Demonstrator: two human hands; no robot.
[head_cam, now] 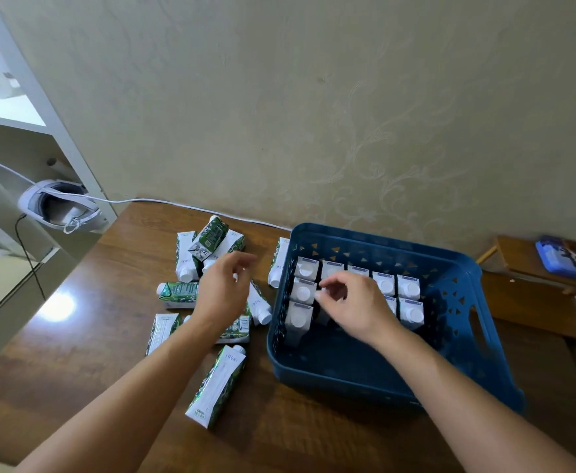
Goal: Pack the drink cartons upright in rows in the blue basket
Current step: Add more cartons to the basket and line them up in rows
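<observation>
Two bare forearms entered from the near edge, one at the left and one at the right, each uncovered from elbow to wrist with no sleeve showing. The left hand [223,290] and the right hand [355,303] wore no gloves, rings, watch or bands. Fingernails looked short and plain.

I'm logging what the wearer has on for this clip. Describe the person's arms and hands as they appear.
Both forearms are bare as far as the picture shows, with no sleeve edge in view. The left hand and the right hand wear no gloves. No watch, bracelet or ring shows on either wrist or on the visible fingers. No cables, straps or markings are on the arms. The fingertips look slightly motion-blurred, so fine detail there cannot be told.
</observation>
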